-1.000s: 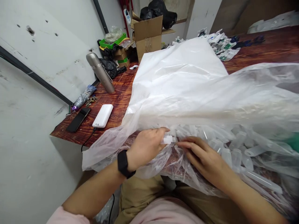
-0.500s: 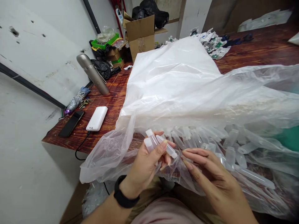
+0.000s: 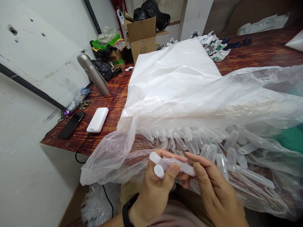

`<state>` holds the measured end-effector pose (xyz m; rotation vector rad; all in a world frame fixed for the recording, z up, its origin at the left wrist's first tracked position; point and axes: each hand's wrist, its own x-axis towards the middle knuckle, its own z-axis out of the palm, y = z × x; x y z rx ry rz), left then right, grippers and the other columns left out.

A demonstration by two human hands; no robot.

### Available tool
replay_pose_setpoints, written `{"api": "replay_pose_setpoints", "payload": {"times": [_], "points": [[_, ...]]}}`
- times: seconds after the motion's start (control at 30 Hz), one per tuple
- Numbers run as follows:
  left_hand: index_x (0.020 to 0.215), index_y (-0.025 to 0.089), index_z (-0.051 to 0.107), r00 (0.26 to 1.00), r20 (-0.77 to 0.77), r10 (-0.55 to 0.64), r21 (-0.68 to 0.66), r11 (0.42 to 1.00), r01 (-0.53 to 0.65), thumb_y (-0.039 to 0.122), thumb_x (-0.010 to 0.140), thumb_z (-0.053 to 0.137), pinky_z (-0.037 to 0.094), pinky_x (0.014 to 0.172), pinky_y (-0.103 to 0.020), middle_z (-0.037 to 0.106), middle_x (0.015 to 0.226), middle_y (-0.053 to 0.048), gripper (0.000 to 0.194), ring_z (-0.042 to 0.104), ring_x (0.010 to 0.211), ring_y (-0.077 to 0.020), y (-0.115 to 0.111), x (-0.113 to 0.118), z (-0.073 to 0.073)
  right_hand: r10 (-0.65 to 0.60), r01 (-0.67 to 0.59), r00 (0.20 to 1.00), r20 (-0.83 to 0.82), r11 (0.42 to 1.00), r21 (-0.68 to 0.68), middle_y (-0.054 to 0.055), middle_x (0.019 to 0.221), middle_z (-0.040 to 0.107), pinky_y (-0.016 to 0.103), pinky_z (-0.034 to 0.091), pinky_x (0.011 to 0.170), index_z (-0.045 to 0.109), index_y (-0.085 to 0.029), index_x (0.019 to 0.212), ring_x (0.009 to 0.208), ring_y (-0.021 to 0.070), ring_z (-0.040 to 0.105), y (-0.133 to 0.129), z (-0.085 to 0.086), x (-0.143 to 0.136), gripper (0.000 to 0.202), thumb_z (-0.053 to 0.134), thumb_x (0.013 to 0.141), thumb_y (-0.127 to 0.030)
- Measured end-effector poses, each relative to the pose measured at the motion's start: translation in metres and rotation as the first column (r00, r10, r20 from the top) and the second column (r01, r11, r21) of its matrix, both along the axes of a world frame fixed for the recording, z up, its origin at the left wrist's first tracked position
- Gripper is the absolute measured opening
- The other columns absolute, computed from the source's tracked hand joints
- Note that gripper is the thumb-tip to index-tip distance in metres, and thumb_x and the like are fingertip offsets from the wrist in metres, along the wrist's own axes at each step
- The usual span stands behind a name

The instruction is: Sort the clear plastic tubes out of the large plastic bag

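My left hand, with a black band on its wrist, is closed around small translucent plastic tubes with white caps. Two white caps, an upper cap and a lower cap, stick out on the thumb side. A third tube lies crosswise under the left thumb, its white end pointing right. My right hand pinches that end between thumb and fingers. Beyond the hands, many loose clear tubes lie in an open clear plastic bag along the table's near edge.
A large white plastic sheet or bag covers the middle of the wood-grain table. At left are a white power bank with a cable, a phone, an umbrella and a grey flask. A cardboard box stands behind.
Both hands have come together lower down. My right hand, formerly apart near the bag, now grips the white end of one tube. The tubes in my left hand have turned to lie flatter.
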<state>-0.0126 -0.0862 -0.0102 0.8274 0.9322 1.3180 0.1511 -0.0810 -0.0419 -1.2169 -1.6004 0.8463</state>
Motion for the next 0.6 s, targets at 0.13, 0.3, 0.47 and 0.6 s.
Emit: {"api": "replay_pose_setpoints", "payload": {"times": [0.13, 0.3, 0.47, 0.6], "points": [[0.111, 0.025, 0.058, 0.999, 0.03, 0.024, -0.053, 0.998, -0.023, 0.042, 0.103, 0.073, 0.059, 0.097, -0.032, 0.078, 0.113, -0.002, 0.024, 0.074, 0.102, -0.0166, -0.004, -0.001, -0.006, 0.147, -0.146, 0.985, 0.089, 0.989, -0.014, 0.007, 0.143, 0.073, 0.03, 0.065, 0.099, 0.045, -0.035, 0.159, 0.123, 0.0211, 0.077, -0.006, 0.002, 0.002, 0.048, 0.052, 0.112, -0.033], [0.116, 0.026, 0.058, 0.996, 0.094, 0.001, -0.132, 0.991, 0.011, 0.046, 0.102, 0.074, 0.058, 0.096, -0.034, 0.079, 0.112, -0.002, 0.03, 0.075, 0.099, -0.0181, -0.006, -0.001, -0.013, 0.117, -0.134, 0.974, 0.196, 0.988, 0.075, 0.008, 0.141, 0.072, 0.032, 0.068, 0.091, 0.04, -0.036, 0.16, 0.108, 0.0202, 0.081, -0.011, 0.003, 0.003, 0.048, 0.048, 0.113, -0.031], [0.111, 0.025, 0.06, 0.999, 0.043, -0.004, -0.059, 0.998, 0.006, 0.044, 0.103, 0.073, 0.057, 0.097, -0.034, 0.078, 0.113, -0.002, 0.025, 0.073, 0.096, -0.0167, -0.009, 0.001, -0.009, 0.046, -0.044, 0.983, 0.176, 0.999, -0.017, 0.003, 0.107, 0.079, 0.027, 0.068, 0.076, 0.049, -0.035, 0.151, 0.081, 0.0169, 0.08, -0.013, 0.01, 0.003, 0.037, 0.04, 0.115, -0.03], [0.113, 0.025, 0.06, 0.997, 0.08, -0.002, -0.071, 0.997, 0.008, 0.042, 0.104, 0.072, 0.058, 0.098, -0.034, 0.077, 0.111, -0.001, 0.023, 0.074, 0.095, -0.0163, -0.01, 0.001, -0.009, 0.147, -0.155, 0.972, 0.184, 0.987, 0.032, 0.006, 0.123, 0.077, 0.031, 0.067, 0.09, 0.038, -0.038, 0.161, 0.102, 0.0204, 0.081, -0.012, 0.016, 0.004, 0.048, 0.046, 0.113, -0.033]]}}
